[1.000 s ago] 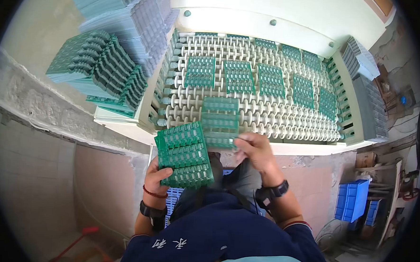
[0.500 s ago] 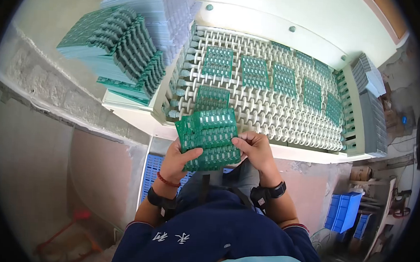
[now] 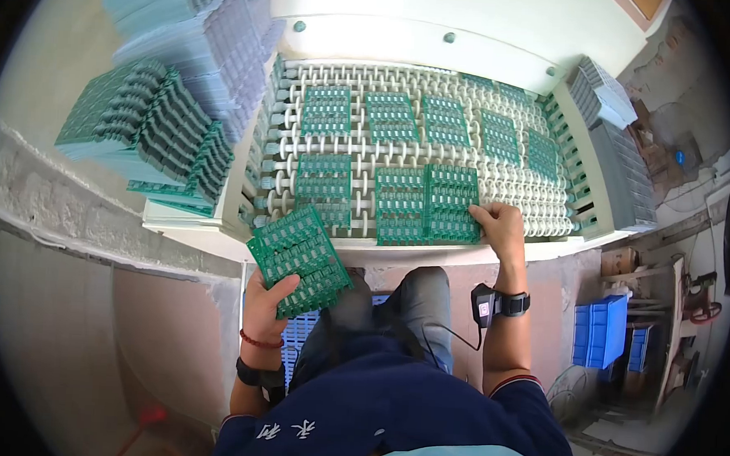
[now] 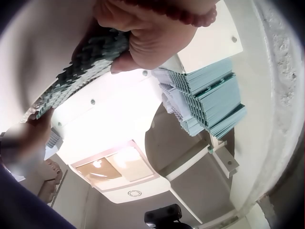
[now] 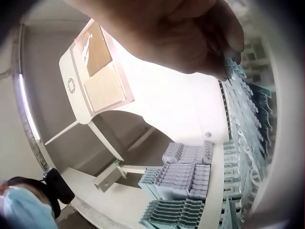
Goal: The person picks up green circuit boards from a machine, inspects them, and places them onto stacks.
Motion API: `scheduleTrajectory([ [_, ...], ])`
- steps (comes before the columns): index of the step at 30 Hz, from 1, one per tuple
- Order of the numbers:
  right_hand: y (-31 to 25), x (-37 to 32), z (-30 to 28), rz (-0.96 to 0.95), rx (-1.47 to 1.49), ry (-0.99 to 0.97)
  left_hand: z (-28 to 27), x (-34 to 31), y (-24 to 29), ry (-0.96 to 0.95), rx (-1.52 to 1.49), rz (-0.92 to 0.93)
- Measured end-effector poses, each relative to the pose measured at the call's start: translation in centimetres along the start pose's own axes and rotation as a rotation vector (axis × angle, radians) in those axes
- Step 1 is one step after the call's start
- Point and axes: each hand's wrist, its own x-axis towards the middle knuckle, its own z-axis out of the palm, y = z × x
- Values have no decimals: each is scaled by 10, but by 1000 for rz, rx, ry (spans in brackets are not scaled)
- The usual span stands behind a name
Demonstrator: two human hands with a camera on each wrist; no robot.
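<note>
My left hand (image 3: 267,309) grips a small stack of green circuit board panels (image 3: 302,254), thumb on top, in front of the conveyor's near edge. At the near right part of the rollers, my right hand (image 3: 501,228) pinches the right edge of a green circuit board panel (image 3: 453,201). That panel's left side meets another green panel (image 3: 399,203) on the rollers. A further panel (image 3: 324,180) lies on the front left rollers. In the right wrist view, the fingers (image 5: 233,40) are at the edge of the pinched panel (image 5: 245,105).
The conveyor has white roller wheels (image 3: 515,207) and carries a row of panels (image 3: 391,116) farther back. Tall stacks of panels (image 3: 152,122) stand on its left ledge, with grey stacks (image 3: 627,180) at the right. Blue crates (image 3: 599,331) sit low at the right.
My right hand has left the stack in my left hand and reached right over the rollers with a panel. Two panels now show side by side there. The head view has shifted too.
</note>
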Motion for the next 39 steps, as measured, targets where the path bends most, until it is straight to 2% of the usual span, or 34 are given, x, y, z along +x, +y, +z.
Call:
scheduleTrajectory([
  [6,30,19,-46,131,88,25,4,2,-7,-1,16,-26],
  [17,78,43,-130,220,38,148,8,0,-6,-14,39,-39],
  [19,98,51,-149,201,3,168,11,0,-6,-9,31,-36],
  [21,124,58,-164,119,-257,309,12,1,-7,-21,33,-41],
  [22,131,58,-169,38,-296,386,9,1,-10,-30,45,-39],
  [23,137,56,-174,35,-296,388,7,2,-11,-37,55,-33],
  [25,103,33,-180,187,-2,339,12,2,-12,-42,48,-24],
  [26,87,24,-178,261,49,313,15,1,-12,-48,46,-18],
  [27,86,18,-167,261,52,301,15,0,-13,-36,49,-15],
  [29,82,2,-144,163,510,234,17,2,-15,-67,25,-61],
  [31,58,-18,-102,100,702,72,22,3,-19,-91,25,-56],
  [33,23,-38,-50,37,765,-110,27,4,-24,-90,-10,-80],
  [34,-2,-50,-29,126,800,-249,29,3,-26,-105,-22,-91],
  [37,-37,-74,34,165,890,-598,29,1,-31,-130,-31,-82],
  [39,-55,-86,58,193,887,-720,28,-3,-29,-105,-37,-59],
])
